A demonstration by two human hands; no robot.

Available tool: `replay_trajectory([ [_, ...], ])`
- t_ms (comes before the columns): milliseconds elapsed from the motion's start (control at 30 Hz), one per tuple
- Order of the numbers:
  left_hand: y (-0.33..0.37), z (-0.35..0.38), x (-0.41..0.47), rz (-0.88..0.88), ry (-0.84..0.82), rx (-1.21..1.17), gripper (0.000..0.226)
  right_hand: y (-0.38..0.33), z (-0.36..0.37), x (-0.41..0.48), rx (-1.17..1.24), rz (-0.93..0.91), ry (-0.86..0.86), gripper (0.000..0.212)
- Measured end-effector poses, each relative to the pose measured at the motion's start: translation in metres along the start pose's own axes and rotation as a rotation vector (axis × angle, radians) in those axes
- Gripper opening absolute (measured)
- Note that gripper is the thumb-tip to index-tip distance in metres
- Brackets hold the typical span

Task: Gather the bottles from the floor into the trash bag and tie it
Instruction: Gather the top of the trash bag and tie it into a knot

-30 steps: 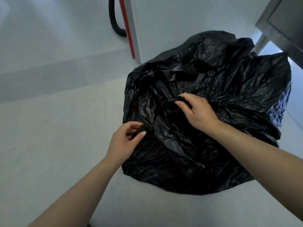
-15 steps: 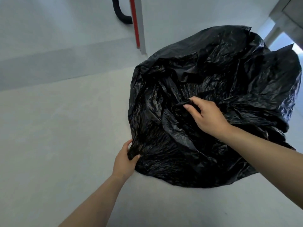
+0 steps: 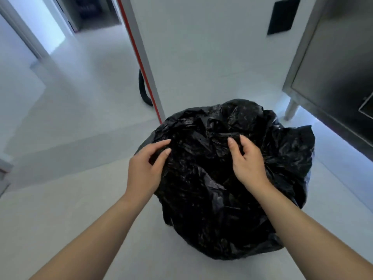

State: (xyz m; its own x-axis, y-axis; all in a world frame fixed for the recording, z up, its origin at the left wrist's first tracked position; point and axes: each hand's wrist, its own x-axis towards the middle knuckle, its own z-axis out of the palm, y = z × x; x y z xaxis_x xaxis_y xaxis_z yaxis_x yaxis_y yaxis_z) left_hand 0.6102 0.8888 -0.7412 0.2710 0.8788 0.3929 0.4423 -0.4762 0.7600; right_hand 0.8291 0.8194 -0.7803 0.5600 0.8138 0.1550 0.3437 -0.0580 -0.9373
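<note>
Left hand point(image 3: 144, 170) moved up; both hands' fingers point(image 3: 232, 143) pinch trash bag point(image 3: 212, 199) top.

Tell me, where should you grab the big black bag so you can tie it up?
Probably grab the loose, crumpled plastic on top of the trash bag, coming down from above with a hand on each side. It lies folded and slack there, easy to bunch. The left hand and right hand already pinch those top folds.
</note>
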Motion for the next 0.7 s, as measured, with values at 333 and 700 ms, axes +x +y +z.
replay_trajectory([
  [333,0.104,0.118,0.063,0.293,-0.227,-0.108,0.013,0.017,-0.093,0.013,0.209,0.081,0.337,0.023],
  [700,0.111,0.182,0.04,0.257,-0.539,-0.403,0.022,0.007,-0.119,-0.024,0.031,0.044,0.361,0.019],
])
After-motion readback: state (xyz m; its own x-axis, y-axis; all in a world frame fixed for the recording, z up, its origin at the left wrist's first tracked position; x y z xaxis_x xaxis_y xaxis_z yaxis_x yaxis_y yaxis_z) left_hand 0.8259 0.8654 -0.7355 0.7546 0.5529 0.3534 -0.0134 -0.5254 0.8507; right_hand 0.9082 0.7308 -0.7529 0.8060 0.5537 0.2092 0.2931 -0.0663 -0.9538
